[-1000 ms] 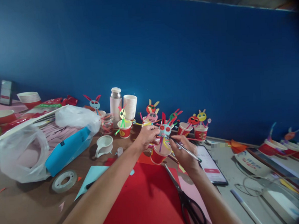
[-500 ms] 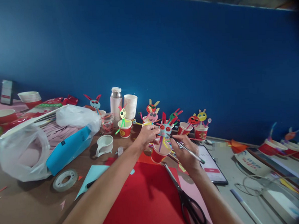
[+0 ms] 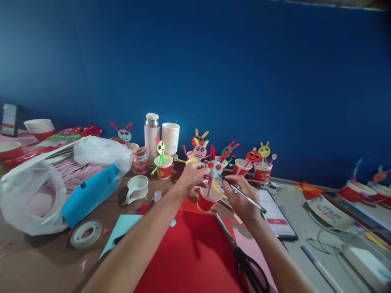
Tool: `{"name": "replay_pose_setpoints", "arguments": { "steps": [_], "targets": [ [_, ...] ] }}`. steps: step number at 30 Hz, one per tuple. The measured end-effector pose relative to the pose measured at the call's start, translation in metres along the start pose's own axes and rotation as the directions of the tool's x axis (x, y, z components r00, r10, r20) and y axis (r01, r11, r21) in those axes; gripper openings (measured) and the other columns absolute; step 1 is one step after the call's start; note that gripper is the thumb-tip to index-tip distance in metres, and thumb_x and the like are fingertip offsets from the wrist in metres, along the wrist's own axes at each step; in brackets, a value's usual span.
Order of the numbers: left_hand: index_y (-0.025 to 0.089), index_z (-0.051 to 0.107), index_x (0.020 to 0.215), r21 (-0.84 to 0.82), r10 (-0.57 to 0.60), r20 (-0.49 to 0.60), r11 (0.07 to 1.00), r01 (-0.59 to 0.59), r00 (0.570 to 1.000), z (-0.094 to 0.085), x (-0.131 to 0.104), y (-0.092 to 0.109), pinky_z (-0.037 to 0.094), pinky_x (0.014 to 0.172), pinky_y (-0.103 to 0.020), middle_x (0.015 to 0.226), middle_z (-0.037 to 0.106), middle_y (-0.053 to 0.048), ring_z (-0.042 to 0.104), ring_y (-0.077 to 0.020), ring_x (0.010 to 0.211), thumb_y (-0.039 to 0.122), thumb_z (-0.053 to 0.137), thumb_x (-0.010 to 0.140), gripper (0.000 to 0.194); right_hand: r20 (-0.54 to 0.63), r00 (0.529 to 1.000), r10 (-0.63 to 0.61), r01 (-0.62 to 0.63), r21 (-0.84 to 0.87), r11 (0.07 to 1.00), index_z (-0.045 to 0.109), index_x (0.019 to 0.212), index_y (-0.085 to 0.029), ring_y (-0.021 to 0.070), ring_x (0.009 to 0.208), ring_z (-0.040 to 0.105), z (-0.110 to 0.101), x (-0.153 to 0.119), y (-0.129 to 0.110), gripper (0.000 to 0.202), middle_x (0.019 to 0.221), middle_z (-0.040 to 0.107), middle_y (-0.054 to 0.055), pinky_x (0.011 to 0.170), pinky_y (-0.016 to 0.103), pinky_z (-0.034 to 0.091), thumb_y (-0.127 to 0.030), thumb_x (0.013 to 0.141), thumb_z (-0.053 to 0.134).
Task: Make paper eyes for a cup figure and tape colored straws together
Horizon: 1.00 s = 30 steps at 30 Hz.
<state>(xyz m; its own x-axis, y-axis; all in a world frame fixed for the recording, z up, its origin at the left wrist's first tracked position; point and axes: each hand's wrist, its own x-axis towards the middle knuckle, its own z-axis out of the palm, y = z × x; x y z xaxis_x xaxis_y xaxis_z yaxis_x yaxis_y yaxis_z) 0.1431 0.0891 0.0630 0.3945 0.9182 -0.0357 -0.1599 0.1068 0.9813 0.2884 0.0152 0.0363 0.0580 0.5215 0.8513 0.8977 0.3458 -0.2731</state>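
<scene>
My left hand [image 3: 194, 176] pinches the left edge of a light blue paper face [image 3: 214, 169] with red eyes and red ears. Purple and yellow stems run from that face down into a red paper cup [image 3: 209, 202], which stands at the back of a red paper sheet [image 3: 185, 260]. A pen [image 3: 247, 193] is held in my right hand [image 3: 243, 196], its tip at the lower right edge of the face. Scissors [image 3: 242, 257] with black handles lie below my right hand, over the sheet's right side.
Several finished cup figures [image 3: 263, 160] line the back, near a thermos [image 3: 152, 133] and stacked cups [image 3: 171, 139]. At left are a plastic bag [image 3: 31, 203], a tape roll [image 3: 86, 234] and a white cup [image 3: 137, 188]. A phone [image 3: 278, 216] lies right of my right hand.
The pen tip stays at the face's lower right edge, with a very small shift of my right hand. My left hand keeps its pinch, and the view has shifted slightly.
</scene>
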Motion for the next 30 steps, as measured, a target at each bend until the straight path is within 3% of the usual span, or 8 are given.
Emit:
{"name": "replay_pose_setpoints", "arguments": {
  "steps": [7,20,30],
  "targets": [
    [0.012,0.057,0.077,-0.009,-0.004,0.021,1.0,0.004,1.0,0.0005,-0.0011,0.0003,0.039,0.036,-0.017,0.046,0.043,0.007,0.039,-0.0044,0.035,0.012,0.056,0.071,0.006,-0.008,1.0,-0.006,0.006,0.005,1.0,0.062,0.081,-0.02,0.0137,0.06,0.062,0.0019,0.0003,-0.0003,0.012,0.07,0.066,0.0,0.061,0.023,0.047,-0.032,0.079,0.058],
    [0.013,0.055,0.071,-0.017,-0.02,0.016,1.0,0.02,1.0,0.0027,-0.0038,0.0023,0.04,0.037,-0.017,0.041,0.038,0.008,0.037,-0.004,0.034,0.011,0.052,0.074,0.004,-0.012,1.0,-0.022,0.022,0.017,1.0,0.062,0.083,-0.02,0.0135,0.06,0.062,0.0025,0.0009,-0.002,0.014,0.07,0.066,0.001,0.06,0.022,0.047,-0.033,0.079,0.058],
    [0.012,0.054,0.07,-0.002,-0.017,0.002,1.0,0.017,1.0,0.0036,-0.007,0.0052,0.04,0.038,-0.016,0.048,0.046,0.005,0.042,-0.0044,0.037,0.011,0.053,0.072,0.003,-0.001,1.0,-0.02,0.02,0.003,1.0,0.063,0.085,-0.021,0.0135,0.059,0.062,0.0036,-0.0005,0.0,0.016,0.07,0.067,0.0,0.06,0.022,0.047,-0.035,0.08,0.057]
  ]
}}
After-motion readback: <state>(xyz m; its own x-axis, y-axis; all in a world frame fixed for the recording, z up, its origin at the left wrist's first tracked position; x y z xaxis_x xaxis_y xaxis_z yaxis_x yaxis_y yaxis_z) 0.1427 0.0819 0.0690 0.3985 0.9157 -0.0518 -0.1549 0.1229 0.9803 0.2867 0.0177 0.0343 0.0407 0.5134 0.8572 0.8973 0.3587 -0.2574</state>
